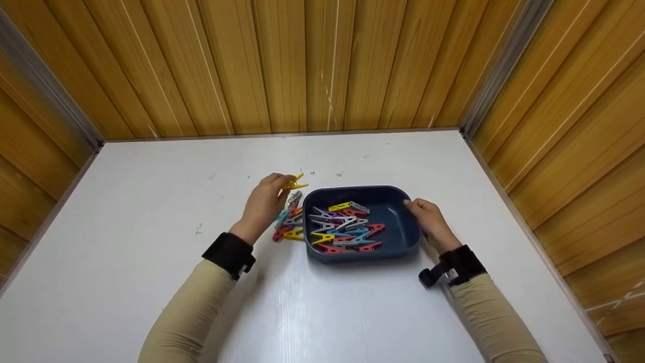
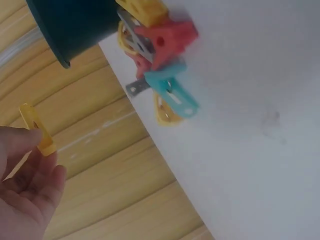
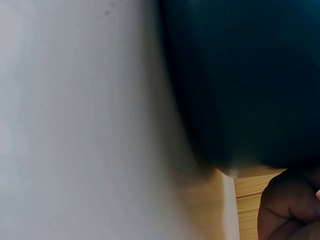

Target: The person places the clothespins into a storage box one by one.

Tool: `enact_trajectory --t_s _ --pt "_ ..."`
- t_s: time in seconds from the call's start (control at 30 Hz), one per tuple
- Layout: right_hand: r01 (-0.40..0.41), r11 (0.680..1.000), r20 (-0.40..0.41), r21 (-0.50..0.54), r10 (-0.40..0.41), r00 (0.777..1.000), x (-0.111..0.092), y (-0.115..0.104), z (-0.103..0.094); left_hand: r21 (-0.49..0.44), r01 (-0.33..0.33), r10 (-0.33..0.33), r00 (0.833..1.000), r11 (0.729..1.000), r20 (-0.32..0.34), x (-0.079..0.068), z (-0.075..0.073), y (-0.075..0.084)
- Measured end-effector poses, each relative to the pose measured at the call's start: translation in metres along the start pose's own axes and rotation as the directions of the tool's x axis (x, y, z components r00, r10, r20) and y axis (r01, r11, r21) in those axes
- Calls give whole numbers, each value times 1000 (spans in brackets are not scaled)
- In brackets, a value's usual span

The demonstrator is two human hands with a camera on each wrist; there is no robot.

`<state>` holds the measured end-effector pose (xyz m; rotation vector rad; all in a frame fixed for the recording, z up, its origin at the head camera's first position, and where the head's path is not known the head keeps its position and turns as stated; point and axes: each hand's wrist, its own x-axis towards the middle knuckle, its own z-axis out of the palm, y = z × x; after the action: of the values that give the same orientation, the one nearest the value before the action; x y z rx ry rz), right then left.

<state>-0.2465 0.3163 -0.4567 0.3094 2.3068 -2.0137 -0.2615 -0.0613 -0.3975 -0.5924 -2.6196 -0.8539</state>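
My left hand (image 1: 264, 202) pinches a yellow clothespin (image 1: 295, 183) between thumb and fingers, raised just left of a dark blue bin (image 1: 407, 232). The same yellow clothespin (image 2: 38, 129) shows in the left wrist view, at the fingertips. My right hand (image 1: 430, 220) grips the bin's right rim, thumb on top. Inside the bin, clothespins (image 1: 347, 229) in red, blue, grey, yellow and purple lie mostly toward the left. Against its left outer side is a loose pile of clothespins (image 1: 292, 234), partly hidden by the left hand. In the right wrist view the bin's wall (image 3: 250, 90) fills the upper right.
The bin stands on a white table (image 1: 322, 312) with small dark marks on its surface. Wood-patterned panel walls (image 1: 282, 65) rise along the back and both sides. Each wrist wears a black strap (image 1: 229, 254) with a small camera.
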Motion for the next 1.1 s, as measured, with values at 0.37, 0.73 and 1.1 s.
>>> enact_trajectory --t_s 0.37,0.73,1.1 --pt "42 999 -32 -32 -43 999 -2 0 4 -31 -160 163 966 987 201 7 23 28" --pt "41 998 -49 -38 -43 998 -2 -3 4 93 -233 187 917 968 351 19 47 33" --pt "18 999 -68 -34 -20 997 -2 0 5 159 -259 174 894 953 412 22 61 34"
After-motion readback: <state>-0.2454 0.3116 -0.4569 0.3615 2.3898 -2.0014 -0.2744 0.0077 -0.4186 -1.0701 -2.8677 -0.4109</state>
